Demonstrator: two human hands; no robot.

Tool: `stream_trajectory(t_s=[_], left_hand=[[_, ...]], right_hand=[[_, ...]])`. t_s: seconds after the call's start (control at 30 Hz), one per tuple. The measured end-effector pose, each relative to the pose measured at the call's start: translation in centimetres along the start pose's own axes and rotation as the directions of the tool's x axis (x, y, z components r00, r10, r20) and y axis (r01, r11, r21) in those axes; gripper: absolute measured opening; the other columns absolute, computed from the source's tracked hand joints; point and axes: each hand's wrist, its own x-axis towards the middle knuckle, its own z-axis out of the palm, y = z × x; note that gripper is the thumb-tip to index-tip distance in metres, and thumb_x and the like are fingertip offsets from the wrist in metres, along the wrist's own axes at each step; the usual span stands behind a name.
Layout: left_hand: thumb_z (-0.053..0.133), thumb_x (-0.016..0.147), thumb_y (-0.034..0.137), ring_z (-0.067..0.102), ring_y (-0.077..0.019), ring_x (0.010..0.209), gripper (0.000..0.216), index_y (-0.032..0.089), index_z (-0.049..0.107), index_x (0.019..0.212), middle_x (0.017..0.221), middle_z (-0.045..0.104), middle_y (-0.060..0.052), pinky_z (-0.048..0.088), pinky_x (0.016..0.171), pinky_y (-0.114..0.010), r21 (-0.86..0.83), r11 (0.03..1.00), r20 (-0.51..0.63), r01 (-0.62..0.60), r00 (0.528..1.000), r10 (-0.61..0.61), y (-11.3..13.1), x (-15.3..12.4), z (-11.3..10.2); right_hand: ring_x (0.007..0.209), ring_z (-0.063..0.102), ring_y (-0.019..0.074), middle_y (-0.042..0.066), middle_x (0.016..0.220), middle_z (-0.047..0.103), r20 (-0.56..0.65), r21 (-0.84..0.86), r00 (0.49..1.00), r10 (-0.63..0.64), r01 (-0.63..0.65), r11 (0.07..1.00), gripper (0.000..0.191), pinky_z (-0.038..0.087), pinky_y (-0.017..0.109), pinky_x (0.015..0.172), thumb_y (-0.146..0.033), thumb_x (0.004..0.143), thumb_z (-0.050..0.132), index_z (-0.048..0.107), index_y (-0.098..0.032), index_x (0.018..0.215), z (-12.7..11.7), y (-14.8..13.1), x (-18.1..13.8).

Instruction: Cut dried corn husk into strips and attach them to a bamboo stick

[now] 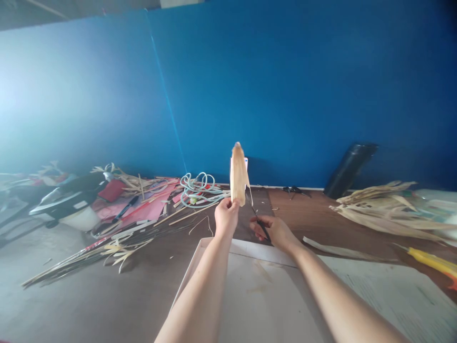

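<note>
My left hand (pixel 225 215) is closed around the lower end of a dried corn husk (pixel 237 174) and holds it upright above the table. My right hand (pixel 273 231) is closed on a thin dark tool (pixel 257 217), probably small scissors or a blade, whose tip points up at the right edge of the husk. A thin strip hangs off the husk near that tip. Both forearms reach out over a white sheet (pixel 264 290) lying on the brown table (pixel 307 214).
Dried husks (pixel 382 209) are piled at the right, near a black cylinder (pixel 350 169) and a yellow tool (pixel 433 262). At the left lie a clothes iron (pixel 69 202), pink paper (pixel 143 209), coiled pale cord (pixel 196 188) and several sticks (pixel 89 255). Scissors (pixel 294 190) lie by the blue wall.
</note>
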Motion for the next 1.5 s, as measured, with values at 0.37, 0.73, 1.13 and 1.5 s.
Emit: stream_trajectory(t_s=[0.37,0.73,1.13,1.5], left_hand=[[0.052,0.074,0.036,0.041,-0.0093,0.054,0.02,0.017,0.058,0.069,0.057,0.049,0.004,0.029,0.051,-0.02,0.101,0.992,0.013,-0.073,0.997,0.072,0.6,-0.8,0.4],[0.052,0.073,0.036,0.042,-0.0092,0.053,0.02,0.017,0.053,0.066,0.056,0.048,0.005,0.029,0.051,-0.02,0.154,0.987,0.018,-0.046,0.999,0.043,1.1,-1.1,0.7],[0.05,0.07,0.029,0.035,-0.0081,0.05,0.017,0.016,0.054,0.06,0.051,0.039,0.005,0.023,0.047,-0.02,0.216,0.969,0.14,-0.119,0.986,0.09,1.5,-0.8,-0.5],[0.051,0.072,0.032,0.036,-0.0091,0.051,0.017,0.017,0.056,0.066,0.053,0.041,0.005,0.024,0.047,-0.021,0.207,0.97,0.24,-0.129,0.968,0.078,1.6,-0.6,-0.8]], right_hand=[[0.051,0.051,0.0115,-0.003,0.053,0.057,0.039,0.044,0.999,-0.001,-0.001,0.999,0.044,0.04,0.024,0.053,-0.038,0.067,0.07,0.065,-0.011,0.101,0.1,-0.7,-0.4],[0.052,0.051,0.0116,-0.002,0.057,0.057,0.016,0.033,0.998,-0.059,0.058,0.998,0.042,0.04,0.024,0.053,-0.037,0.069,0.069,0.065,-0.013,0.103,-0.1,-0.1,-0.1],[0.055,0.053,0.013,0.0,0.06,0.059,-0.093,0.076,0.995,-0.043,0.051,0.996,0.043,0.044,0.026,0.056,-0.046,0.068,0.068,0.066,-0.014,0.097,-0.1,-0.4,0.1],[0.054,0.051,0.0127,-0.001,0.059,0.058,-0.112,0.089,0.99,-0.09,0.1,0.991,0.049,0.043,0.027,0.056,-0.048,0.068,0.068,0.066,-0.013,0.102,-0.6,-0.2,0.1]])
